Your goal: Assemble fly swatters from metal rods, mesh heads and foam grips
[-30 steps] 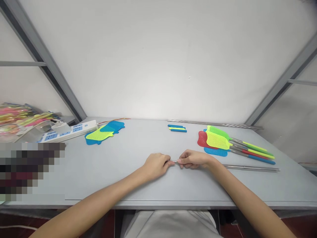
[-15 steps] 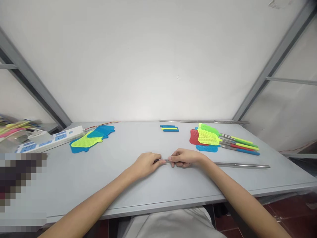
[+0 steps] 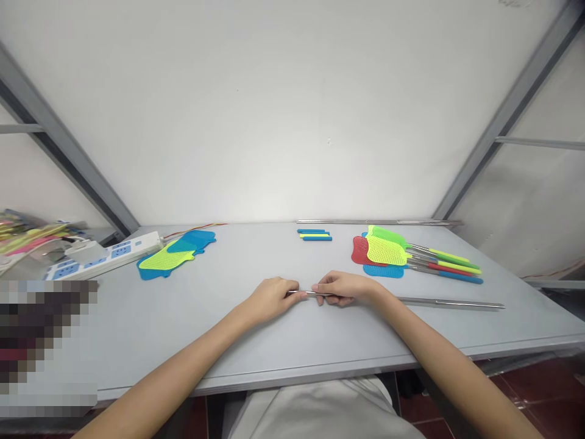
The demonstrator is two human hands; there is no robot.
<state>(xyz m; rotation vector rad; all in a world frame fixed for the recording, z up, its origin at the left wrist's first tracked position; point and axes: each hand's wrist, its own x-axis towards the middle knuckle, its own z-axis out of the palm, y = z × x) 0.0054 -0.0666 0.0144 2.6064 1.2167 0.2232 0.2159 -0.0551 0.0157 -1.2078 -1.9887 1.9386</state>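
My left hand (image 3: 273, 299) is closed around the left end of a thin metal rod (image 3: 309, 293) at the middle of the table. Just to its right, my right hand (image 3: 340, 288) pinches the same rod between thumb and fingers, leaving a short bare stretch between the hands. Past my right forearm, a thicker telescopic metal tube (image 3: 457, 303) runs on in line with the rod; the forearm hides whether they join. Behind my right hand lie assembled fly swatters (image 3: 386, 251) with coloured grips. Several loose blue and yellow grips (image 3: 317, 238) rest farther back.
Loose blue and yellow swatter heads (image 3: 167, 260) lie at the left. Beside them is a white power strip (image 3: 109, 258) with a plug in it. More metal tubes (image 3: 379, 222) lie along the wall. A blurred pile of coloured items (image 3: 36, 236) stands at the far left.
The view has shifted slightly. Both hands keep the same hold on the rod, with almost no visible movement.
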